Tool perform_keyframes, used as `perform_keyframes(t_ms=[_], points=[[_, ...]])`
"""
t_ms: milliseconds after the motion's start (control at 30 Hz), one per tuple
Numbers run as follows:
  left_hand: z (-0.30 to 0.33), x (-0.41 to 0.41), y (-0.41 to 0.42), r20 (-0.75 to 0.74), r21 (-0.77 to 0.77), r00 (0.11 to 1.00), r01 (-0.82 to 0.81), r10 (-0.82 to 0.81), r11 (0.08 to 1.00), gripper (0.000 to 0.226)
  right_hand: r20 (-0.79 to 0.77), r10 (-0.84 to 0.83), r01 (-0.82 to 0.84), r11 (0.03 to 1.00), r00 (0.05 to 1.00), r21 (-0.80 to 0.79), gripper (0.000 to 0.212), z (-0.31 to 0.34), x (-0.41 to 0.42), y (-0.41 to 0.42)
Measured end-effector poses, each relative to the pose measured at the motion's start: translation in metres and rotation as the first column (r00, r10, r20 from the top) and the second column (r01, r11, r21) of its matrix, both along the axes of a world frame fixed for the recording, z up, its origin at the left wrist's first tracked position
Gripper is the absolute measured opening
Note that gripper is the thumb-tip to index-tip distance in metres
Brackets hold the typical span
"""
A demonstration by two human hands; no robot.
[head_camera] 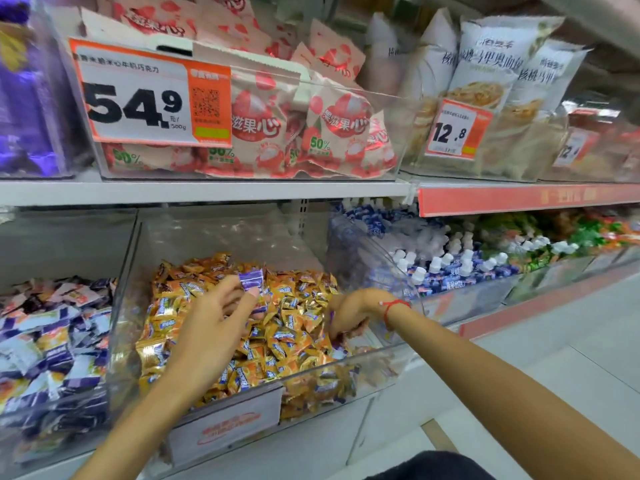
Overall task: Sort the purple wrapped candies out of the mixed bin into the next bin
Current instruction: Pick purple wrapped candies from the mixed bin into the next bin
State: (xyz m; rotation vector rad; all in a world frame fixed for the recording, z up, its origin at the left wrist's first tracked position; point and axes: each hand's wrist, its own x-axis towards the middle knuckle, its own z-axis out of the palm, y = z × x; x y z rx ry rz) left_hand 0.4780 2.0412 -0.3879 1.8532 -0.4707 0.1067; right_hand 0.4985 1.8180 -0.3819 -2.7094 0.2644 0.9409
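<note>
pinching a purple wrapped candy [251,279] between my left thumb and fingertips, i hold it lifted just above the heap of orange-gold wrapped candies [284,327] in the mixed bin [346,362]. my left hand [216,320] reaches in over the bin's clear front wall, palm turned away from me, with the candy at the top of my fingers. my right hand [349,315] is down in the right side of the same bin, fingers curled into the pile; a bit of purple shows at my fingertips, but i cannot tell whether i actually grip anything there. a red string bracelet [393,308] circles my right wrist.

the next bin [119,289] stands directly to the left, sharing a clear wall with the mixed one, and is filled with purple and white wrapped candies [52,344]. a pale label with orange print [227,426] is fixed on the front of the mixed bin. to the right, another clear bin holds blue and white pouches with white caps [446,261], and green wrapped sweets [585,233] lie further along.

on the shelf above, a large price tag reading 54.9 [149,98] hangs on a bin of pink and red packets [311,129], and beside it a smaller tag reading 12.8 [457,129] fronts white bags [498,67].
</note>
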Motion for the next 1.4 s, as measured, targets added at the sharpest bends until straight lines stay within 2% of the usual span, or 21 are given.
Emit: perform_keyframes(t_ms=[67,133,233,367,467,567,633,667,800,833,867,900,967,1033,1100,1267,1333,1400], points=[[0.002,-0.001,0.000,-0.004,0.000,1.000,-0.002,0.002,1.000,0.026,0.150,-0.114,0.070,0.961,0.982,0.268,0.011,-0.004,0.000,0.000],[0.003,-0.002,0.000,-0.017,0.000,1.000,-0.002,0.002,1.000,0.024,0.263,-0.245,0.091,0.869,0.933,0.487,0.018,0.001,-0.001,0.000],[0.004,-0.004,0.003,-0.035,-0.008,0.999,-0.006,0.006,1.000,0.023,0.342,-0.339,0.110,0.832,0.877,0.543,0.008,0.014,0.001,-0.008],[0.004,-0.004,0.005,-0.041,-0.003,0.999,0.015,-0.015,1.000,0.024,0.437,-0.199,0.002,0.912,0.877,0.411,0.013,0.032,-0.008,-0.020],[0.003,-0.004,0.005,-0.021,0.020,1.000,0.024,-0.024,1.000,0.026,0.511,0.064,-0.127,0.988,0.857,0.090,0.009,0.036,-0.016,-0.024],[0.002,-0.004,0.004,-0.010,0.022,1.000,0.024,-0.024,0.999,0.023,0.409,0.237,-0.176,0.967,0.881,-0.181,0.009,0.025,-0.017,-0.021],[0.002,-0.004,0.004,-0.013,0.020,0.999,0.031,-0.031,0.999,0.022,0.283,0.269,-0.196,0.945,0.921,-0.260,0.023,0.014,-0.015,-0.015],[0.002,-0.005,0.004,-0.017,0.020,0.999,0.035,-0.034,0.999,0.023,0.228,0.251,-0.193,0.949,0.941,-0.248,0.025,0.008,-0.013,-0.014],[0.002,-0.005,0.007,-0.031,0.019,0.999,0.043,-0.043,0.999,0.028,0.170,0.185,-0.167,0.979,0.968,-0.116,0.013,0.006,-0.009,-0.017],[0.002,-0.004,0.007,-0.034,0.020,0.998,0.046,-0.045,0.999,0.028,0.196,0.155,-0.143,0.987,0.968,-0.073,0.008,0.010,-0.011,-0.018],[0.001,-0.004,0.007,-0.035,0.021,0.998,0.047,-0.047,0.999,0.029,0.252,0.100,-0.100,0.995,0.963,-0.012,0.014,0.014,-0.014,-0.019],[0.001,-0.004,0.007,-0.030,0.024,0.998,0.050,-0.049,0.998,0.028,0.324,0.035,-0.060,0.996,0.945,0.069,0.019,0.019,-0.018,-0.020],[-0.001,-0.003,0.007,-0.019,0.034,0.999,0.049,-0.049,0.998,0.025,0.454,-0.081,-0.044,0.965,0.887,0.257,0.013,0.031,-0.023,-0.019],[-0.003,-0.002,0.006,-0.012,0.052,0.999,0.049,-0.049,0.997,0.022,0.529,-0.206,-0.046,0.905,0.823,0.423,0.012,0.044,-0.028,-0.019],[-0.004,-0.001,0.006,-0.007,0.063,0.999,0.052,-0.052,0.997,0.019,0.560,-0.322,-0.026,0.851,0.763,0.524,0.018,0.055,-0.033,-0.018],[0.003,-0.007,0.008,0.005,0.093,0.998,0.055,-0.056,0.994,0.017,0.571,-0.445,0.005,0.791,0.690,0.611,0.033,0.061,-0.040,-0.007],[0.012,-0.018,0.012,0.066,0.105,0.997,0.041,-0.048,0.994,0.015,0.573,-0.481,-0.005,0.763,0.664,0.647,0.036,0.059,-0.039,0.006],[0.027,-0.037,0.022,0.182,0.142,0.983,-0.005,-0.021,0.990,0.022,0.592,-0.480,-0.069,0.737,0.648,0.672,0.037,0.057,-0.036,0.028]])
